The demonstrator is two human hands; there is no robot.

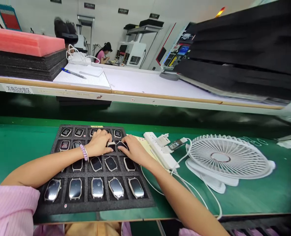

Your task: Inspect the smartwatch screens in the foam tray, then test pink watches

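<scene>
A black foam tray (86, 207) on the green bench holds rows of smartwatch cases without straps. My left hand (98, 143), with a lilac band on its wrist, closes thumb and fingers round a smartwatch (112, 146) in the second row from the back. Just right of it, my right hand (135, 150) pinches another smartwatch (121, 144) by its edges. Several watches in the back rows, such as one at the far left corner (66, 132), show lit text. Front-row watches, like the middle one (97, 187), have dark, reflective screens. My left hand covers part of the back rows.
Right of the tray lie a white power strip (168, 157) with plugs and cables and a white fan (220, 157). A shelf (135, 78) above the bench carries pink foam (25, 42), a notebook (96, 81), a pen (73, 72) and stacked black foam (243, 49). People sit beyond.
</scene>
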